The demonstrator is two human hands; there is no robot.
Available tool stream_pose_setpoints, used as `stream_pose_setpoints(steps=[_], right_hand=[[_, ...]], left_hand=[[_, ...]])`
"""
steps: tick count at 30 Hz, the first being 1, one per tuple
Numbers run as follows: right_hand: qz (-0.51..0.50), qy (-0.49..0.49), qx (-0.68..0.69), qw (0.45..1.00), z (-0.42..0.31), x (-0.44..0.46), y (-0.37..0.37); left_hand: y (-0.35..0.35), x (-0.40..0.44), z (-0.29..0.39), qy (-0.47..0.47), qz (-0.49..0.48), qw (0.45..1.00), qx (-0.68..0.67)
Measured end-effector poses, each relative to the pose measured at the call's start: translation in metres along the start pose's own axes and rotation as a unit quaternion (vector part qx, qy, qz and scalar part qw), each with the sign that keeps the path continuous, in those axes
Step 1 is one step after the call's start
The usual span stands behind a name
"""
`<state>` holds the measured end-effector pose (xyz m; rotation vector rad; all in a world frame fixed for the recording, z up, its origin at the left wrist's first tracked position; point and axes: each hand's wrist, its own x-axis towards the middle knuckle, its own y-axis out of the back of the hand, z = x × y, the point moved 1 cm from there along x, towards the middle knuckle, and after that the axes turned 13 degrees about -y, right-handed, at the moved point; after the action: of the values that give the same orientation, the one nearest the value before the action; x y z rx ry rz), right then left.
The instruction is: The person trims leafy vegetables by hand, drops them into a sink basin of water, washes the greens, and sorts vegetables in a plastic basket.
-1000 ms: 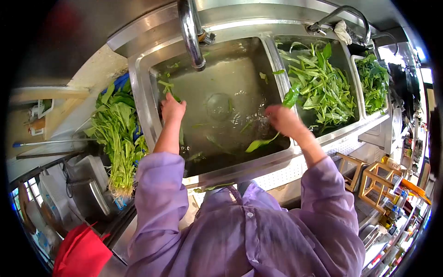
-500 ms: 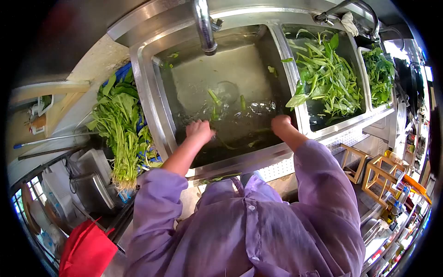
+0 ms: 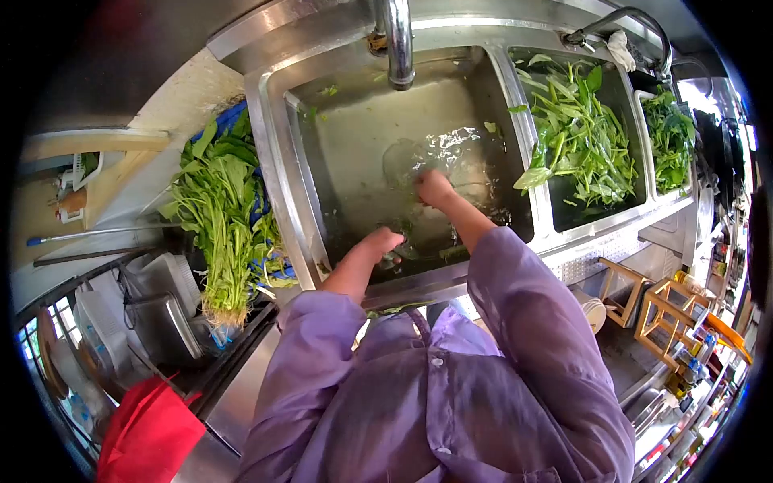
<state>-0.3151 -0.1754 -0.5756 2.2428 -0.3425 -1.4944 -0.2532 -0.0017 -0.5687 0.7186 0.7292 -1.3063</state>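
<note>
Both hands reach into the water of the large steel sink (image 3: 274, 153). My left hand (image 3: 382, 243) is partly under water near the sink's front edge; its fingers are hard to make out. Farther right and back, my right hand (image 3: 435, 190) dips its fingers below the surface, near the round drain (image 3: 407, 161). Small green bits float around the basin. Cut leafy greens (image 3: 592, 145) fill the middle basin, and one leaf (image 3: 533, 178) hangs over the divider. More greens (image 3: 670, 137) lie in the narrow basin on the right.
A chrome faucet (image 3: 399, 48) hangs over the large sink, and a second one (image 3: 624, 14) stands at the back right. Rooted greens (image 3: 224, 217) lie left of the sink. A red cloth (image 3: 149, 435) is at the lower left. Wooden stools (image 3: 667, 318) stand at the right.
My right hand has moved left and deeper into the sink's middle. My left hand has shifted right and slightly toward the front. The leaf pieces seen near mid-basin are no longer distinct.
</note>
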Motion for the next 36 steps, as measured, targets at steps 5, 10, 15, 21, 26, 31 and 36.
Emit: stream_pose_setpoints(steps=[5,10,15,21,26,31,36], right_hand=[[0.077,0.147,0.148,0.975,0.005,-0.057,0.013],[0.337,0.271,0.151,0.889,-0.004,-0.138,0.086],[0.539,0.227,0.088,0.806,0.028,-0.206,0.186],[0.637,-0.054,-0.069,0.766,0.126,-0.189,0.247],[0.496,-0.003,-0.046,0.867,0.138,-0.193,0.176],[0.125,0.175,-0.327,0.920,0.100,-0.113,0.041],[0.105,0.212,-0.343,0.909,0.099,-0.099,0.037]], left_hand=[[0.000,-0.010,0.055,-0.157,0.061,0.985,-0.039],[-0.002,-0.074,0.172,-0.347,0.190,0.821,0.412],[-0.036,-0.109,0.288,-0.428,0.150,0.739,0.499],[-0.111,-0.058,0.392,-0.524,0.139,0.682,0.492],[-0.136,-0.011,0.396,-0.526,0.087,0.658,0.532],[-0.118,-0.004,0.384,-0.563,0.096,0.651,0.500],[-0.079,-0.021,0.360,-0.552,0.150,0.724,0.386]])
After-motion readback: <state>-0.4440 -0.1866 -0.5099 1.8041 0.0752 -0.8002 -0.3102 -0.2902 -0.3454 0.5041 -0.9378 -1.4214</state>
